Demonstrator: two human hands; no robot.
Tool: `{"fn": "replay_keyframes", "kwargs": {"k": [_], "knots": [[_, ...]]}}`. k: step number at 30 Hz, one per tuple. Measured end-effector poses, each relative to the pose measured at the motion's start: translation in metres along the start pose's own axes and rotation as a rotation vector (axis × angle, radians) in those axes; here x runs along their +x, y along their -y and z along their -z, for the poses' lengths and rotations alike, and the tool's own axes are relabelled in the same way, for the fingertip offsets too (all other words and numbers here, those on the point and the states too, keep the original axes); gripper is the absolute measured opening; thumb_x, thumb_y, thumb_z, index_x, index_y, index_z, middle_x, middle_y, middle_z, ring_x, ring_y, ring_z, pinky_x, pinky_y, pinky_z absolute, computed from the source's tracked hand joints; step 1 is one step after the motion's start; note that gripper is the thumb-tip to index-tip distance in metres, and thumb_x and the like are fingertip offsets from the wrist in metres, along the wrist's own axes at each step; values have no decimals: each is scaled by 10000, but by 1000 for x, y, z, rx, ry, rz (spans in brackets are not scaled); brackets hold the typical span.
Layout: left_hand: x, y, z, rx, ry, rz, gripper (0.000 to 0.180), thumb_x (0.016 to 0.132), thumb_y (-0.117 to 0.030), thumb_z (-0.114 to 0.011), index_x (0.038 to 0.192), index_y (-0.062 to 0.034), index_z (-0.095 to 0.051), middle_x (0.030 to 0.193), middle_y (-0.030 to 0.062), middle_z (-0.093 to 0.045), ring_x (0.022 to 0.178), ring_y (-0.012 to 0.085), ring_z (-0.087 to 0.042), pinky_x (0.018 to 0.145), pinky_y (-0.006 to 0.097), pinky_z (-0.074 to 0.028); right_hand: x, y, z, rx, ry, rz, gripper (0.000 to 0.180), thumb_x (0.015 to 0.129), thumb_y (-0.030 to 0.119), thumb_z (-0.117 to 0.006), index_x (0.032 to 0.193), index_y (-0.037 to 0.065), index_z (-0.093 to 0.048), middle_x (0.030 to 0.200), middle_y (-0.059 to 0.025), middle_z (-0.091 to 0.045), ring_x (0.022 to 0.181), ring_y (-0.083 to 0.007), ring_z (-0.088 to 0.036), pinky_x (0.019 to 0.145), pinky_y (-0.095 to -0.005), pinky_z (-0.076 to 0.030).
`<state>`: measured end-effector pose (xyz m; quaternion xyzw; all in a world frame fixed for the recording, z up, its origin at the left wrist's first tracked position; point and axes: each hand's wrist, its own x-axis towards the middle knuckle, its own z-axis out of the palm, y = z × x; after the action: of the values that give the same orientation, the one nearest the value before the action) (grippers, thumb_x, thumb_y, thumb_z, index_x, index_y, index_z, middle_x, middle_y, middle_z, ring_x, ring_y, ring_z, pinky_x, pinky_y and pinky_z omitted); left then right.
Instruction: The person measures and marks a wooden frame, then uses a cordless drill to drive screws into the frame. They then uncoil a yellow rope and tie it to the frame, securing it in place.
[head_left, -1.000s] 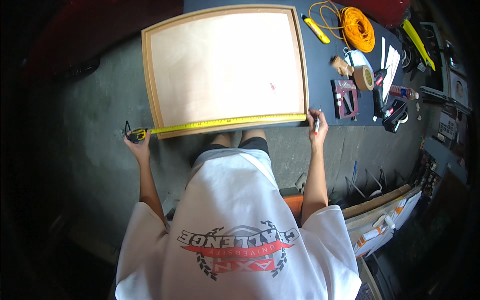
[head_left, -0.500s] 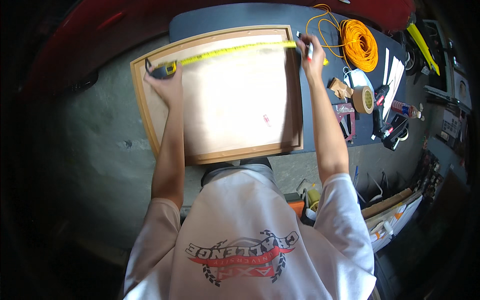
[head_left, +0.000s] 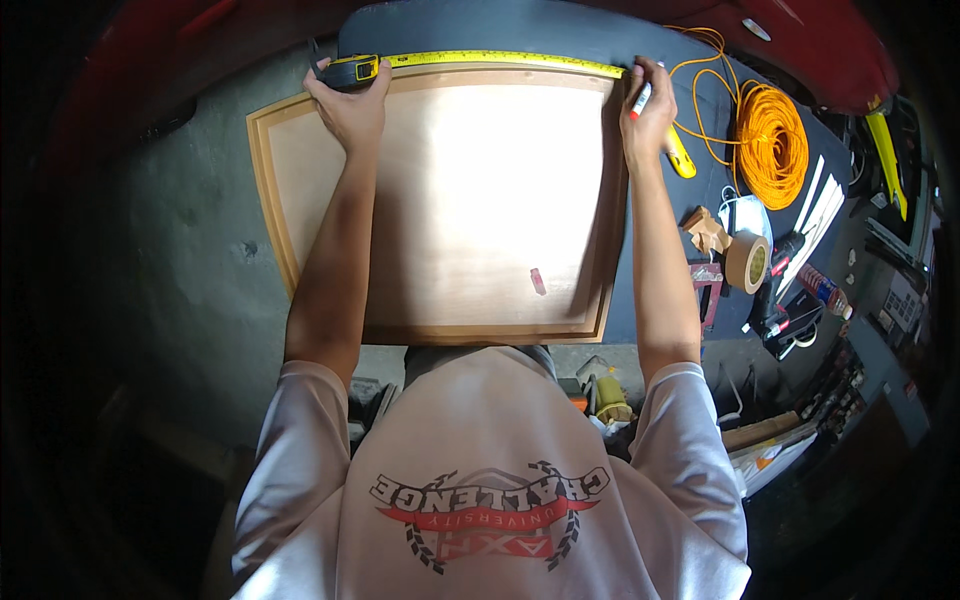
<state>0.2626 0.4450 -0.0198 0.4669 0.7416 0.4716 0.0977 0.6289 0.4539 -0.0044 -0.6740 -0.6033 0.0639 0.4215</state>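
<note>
My left hand (head_left: 348,112) is closed round the black and yellow case of a tape measure (head_left: 352,71), above the far left part of a wooden frame (head_left: 480,333) with a pale panel inside. The yellow blade (head_left: 500,58) runs out to the right along the frame's far edge. At the far right corner my right hand (head_left: 648,115) is closed with a red and white marker (head_left: 641,101) in it, its fingers at the blade's end. A yellow-handled tool (head_left: 680,155) lies beside that hand. A small reddish object (head_left: 538,281) rests on the panel.
The frame lies on a dark table (head_left: 560,25), jutting past its left side. To the right are a coil of orange cord (head_left: 772,145), a tape roll (head_left: 747,262), a power drill (head_left: 775,290), white strips (head_left: 818,225) and a plastic bottle (head_left: 825,290).
Both hands have moved the stretched tape from across the frame's inside to its far edge. The whole view has shifted slightly.
</note>
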Motion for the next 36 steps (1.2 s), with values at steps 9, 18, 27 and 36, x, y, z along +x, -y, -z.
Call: {"fn": "replay_keyframes", "kwargs": {"k": [9,18,27,36], "knots": [[-5,13,-9,-110,-50,-40,810,701,-266,-931,1286,-16,-431,1185,200,-570,1090,394,-566,957,477,-458,-27,49,-19,496,270,-121,105,958,67,-646,1044,10,-667,829,-61,-691,670,-77,-621,611,-239,-495],[-8,17,-12,-56,-86,-132,804,727,-253,-941,1285,-8,-417,1141,183,-578,1034,288,-597,907,411,-501,-20,59,-60,781,384,-272,115,829,12,-538,781,-28,-635,740,-55,-659,642,-102,-586,619,-249,-481],[-9,21,-16,-54,-95,-76,835,720,-335,-928,1304,-23,-420,1204,201,-579,1102,380,-548,972,485,-436,-21,60,-74,708,349,-196,103,824,23,-540,782,-19,-624,735,-66,-665,677,-124,-596,665,-266,-495],[-10,20,-16,-41,-99,-64,840,728,-317,-929,1314,-26,-401,1220,206,-562,1110,381,-547,965,487,-454,-21,62,-73,639,354,-125,104,845,34,-549,777,-4,-619,735,-60,-661,659,-124,-597,655,-269,-496]]}}
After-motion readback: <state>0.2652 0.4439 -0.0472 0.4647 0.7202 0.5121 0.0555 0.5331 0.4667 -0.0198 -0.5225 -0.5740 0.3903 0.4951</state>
